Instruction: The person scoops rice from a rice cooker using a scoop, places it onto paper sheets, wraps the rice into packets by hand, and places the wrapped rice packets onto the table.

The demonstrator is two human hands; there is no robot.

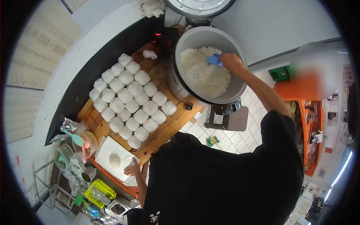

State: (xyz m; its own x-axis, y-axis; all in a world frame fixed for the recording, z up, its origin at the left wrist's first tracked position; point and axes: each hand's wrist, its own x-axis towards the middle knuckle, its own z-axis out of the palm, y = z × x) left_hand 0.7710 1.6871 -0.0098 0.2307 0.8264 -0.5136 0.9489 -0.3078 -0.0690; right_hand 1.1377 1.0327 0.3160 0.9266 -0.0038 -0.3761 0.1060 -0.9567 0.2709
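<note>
My right hand (pixel 232 63) is closed around a blue rice scoop (pixel 214 59), whose blade meets the white rice (pixel 208 77) inside a large rice cooker (pixel 237 48). Over at the lower left, my left hand (pixel 132 169) lies with fingers stretched on the edge of a stack of white paper sheets (pixel 119 171). A small mound of rice (pixel 114 161) sits on the top sheet. Between both hands, rows of round white wrapped bundles (pixel 135 89) cover part of the wooden table (pixel 173 125).
A tub (pixel 90 144) holding pink and turquoise utensils stands beside the paper. Below it are a yellow-green basket (pixel 99 193) and a metal rack (pixel 47 183). The cooker's raised lid (pixel 200 6) is at the top. A dark stool (pixel 236 119) stands on the tiled floor.
</note>
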